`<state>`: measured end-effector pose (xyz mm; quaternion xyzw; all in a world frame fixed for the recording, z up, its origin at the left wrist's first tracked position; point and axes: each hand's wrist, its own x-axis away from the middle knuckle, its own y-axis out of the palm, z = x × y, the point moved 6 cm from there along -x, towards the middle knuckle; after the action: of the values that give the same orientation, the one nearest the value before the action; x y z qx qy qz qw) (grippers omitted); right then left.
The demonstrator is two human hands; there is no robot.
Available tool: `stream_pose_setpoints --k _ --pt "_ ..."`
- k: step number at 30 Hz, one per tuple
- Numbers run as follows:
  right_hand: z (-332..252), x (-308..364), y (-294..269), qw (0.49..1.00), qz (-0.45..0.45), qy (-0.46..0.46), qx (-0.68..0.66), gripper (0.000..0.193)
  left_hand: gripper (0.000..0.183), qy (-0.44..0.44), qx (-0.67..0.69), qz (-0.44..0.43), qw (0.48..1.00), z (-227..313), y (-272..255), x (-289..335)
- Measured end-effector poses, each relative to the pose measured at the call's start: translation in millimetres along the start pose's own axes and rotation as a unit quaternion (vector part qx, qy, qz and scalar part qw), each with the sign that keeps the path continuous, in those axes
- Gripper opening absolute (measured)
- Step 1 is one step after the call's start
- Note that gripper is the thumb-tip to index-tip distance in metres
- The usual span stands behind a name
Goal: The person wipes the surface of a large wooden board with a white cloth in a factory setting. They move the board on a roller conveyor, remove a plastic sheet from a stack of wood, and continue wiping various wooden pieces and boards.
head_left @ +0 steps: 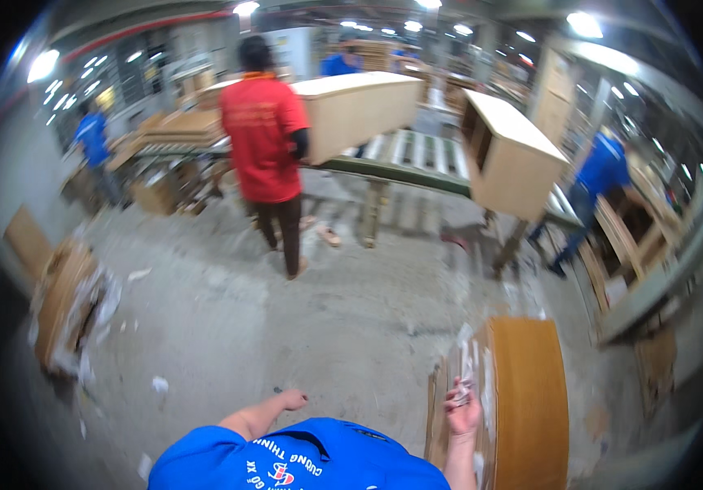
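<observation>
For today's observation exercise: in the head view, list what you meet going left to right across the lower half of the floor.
Torn cardboard box → white paper scrap → left hand → right hand gripping white wrapping → brown wooden panel → cardboard piece.

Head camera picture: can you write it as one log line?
left hand: empty, over grey concrete floor | right hand: gripping crumpled white wrapping | beside: flat brown wooden panel

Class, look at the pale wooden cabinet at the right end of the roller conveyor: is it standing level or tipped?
Tipped. The cabinet leans down to the right, its top face sloping and its lower corner hanging past the roller conveyor.
</observation>
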<state>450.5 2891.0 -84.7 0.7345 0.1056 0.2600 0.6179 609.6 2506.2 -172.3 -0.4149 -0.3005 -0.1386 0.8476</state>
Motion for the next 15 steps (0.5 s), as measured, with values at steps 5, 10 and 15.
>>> stream_pose_setpoints --k 5,10,15 --pt "149 -101 33 0.978 0.02 0.203 -0.038 0.04 0.032 -0.113 0.11 0.151 0.976 -121 -43 57" --pt "228 -197 57 0.936 0.079 0.342 -0.005 0.043 0.027 -0.189 0.164 0.211 0.945 -206 -41 110" --pt "331 -312 87 0.905 0.074 0.416 0.057 0.037 0.028 -0.311 0.194 0.23 0.901 -266 -50 149"
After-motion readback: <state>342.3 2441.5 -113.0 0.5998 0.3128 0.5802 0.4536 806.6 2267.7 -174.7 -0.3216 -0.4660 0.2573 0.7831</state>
